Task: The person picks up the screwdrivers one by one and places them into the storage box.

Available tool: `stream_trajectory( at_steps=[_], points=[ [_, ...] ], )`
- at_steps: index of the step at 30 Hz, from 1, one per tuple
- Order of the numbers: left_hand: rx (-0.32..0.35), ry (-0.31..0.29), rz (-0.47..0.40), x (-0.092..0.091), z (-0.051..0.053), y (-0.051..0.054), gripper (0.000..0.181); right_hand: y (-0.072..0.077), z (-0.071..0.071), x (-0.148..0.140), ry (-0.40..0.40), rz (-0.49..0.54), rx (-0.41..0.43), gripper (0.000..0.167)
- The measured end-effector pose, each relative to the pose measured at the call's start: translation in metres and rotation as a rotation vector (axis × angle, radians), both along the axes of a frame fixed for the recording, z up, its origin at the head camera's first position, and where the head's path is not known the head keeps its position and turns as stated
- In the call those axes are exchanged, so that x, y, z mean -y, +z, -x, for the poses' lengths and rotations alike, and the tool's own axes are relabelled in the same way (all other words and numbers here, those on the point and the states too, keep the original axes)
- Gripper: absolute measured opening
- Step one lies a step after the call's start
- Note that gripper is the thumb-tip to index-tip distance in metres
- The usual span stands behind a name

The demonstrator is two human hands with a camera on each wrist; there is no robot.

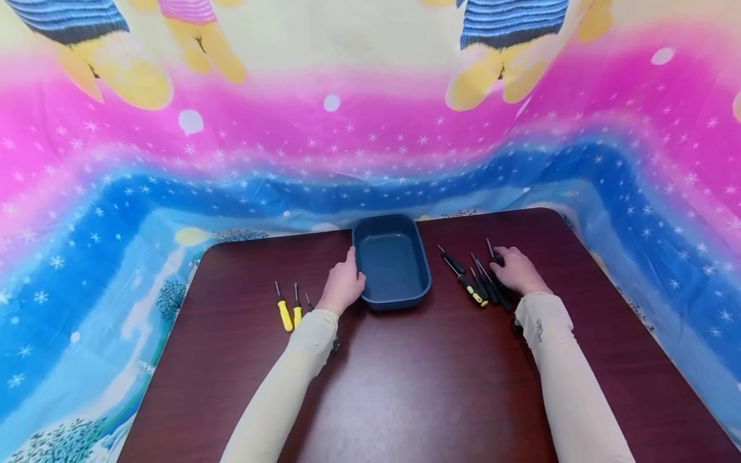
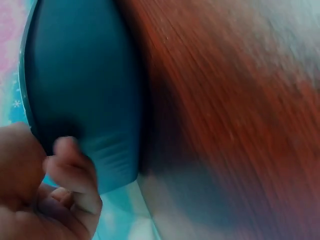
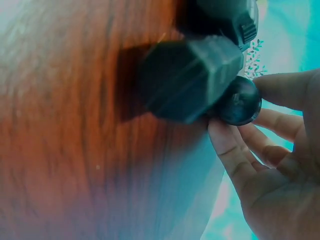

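My left hand [image 1: 343,283] is at the left side of a dark blue plastic bin [image 1: 390,302], its forefinger along the rim. In the left wrist view, its curled fingers [image 2: 75,175] lie against the bin's outer wall and the rim runs in behind the hand. With thumb and fingertips, my right hand [image 1: 517,270] pinches a black-handled screwdriver [image 1: 489,247]; its round handle end [image 3: 241,102] shows in the right wrist view. Beside it lie several dark-handled screwdrivers [image 1: 486,283] and a black-and-yellow one [image 1: 476,294].
Yellow-handled screwdrivers [image 1: 283,315] lie left of the bin, partly hidden by my left forearm. All of it stands on a dark reddish-brown table [image 1: 405,386]. A printed cloth [image 1: 324,154] hangs behind the table's far edge.
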State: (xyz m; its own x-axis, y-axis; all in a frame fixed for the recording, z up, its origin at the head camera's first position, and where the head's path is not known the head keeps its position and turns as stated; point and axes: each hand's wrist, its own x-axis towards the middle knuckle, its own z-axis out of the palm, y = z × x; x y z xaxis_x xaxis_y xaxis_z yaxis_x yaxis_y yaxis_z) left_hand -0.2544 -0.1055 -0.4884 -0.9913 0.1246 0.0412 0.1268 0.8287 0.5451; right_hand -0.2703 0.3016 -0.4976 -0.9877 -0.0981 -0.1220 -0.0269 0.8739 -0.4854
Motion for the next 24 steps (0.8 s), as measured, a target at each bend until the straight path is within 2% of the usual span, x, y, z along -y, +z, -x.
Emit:
stream_trajectory(
  at_steps=[11, 24],
  points=[
    [-0.010, 0.033, -0.036, -0.0054, -0.0005, 0.0000, 0.069, -0.0010, 0.0030, 0.0032, -0.016, -0.018, -0.003, 0.053],
    [-0.027, 0.047, 0.018, -0.0087, -0.0006, 0.0010, 0.070, -0.0018, 0.0079, 0.0058, -0.033, -0.034, -0.014, 0.051]
  ],
)
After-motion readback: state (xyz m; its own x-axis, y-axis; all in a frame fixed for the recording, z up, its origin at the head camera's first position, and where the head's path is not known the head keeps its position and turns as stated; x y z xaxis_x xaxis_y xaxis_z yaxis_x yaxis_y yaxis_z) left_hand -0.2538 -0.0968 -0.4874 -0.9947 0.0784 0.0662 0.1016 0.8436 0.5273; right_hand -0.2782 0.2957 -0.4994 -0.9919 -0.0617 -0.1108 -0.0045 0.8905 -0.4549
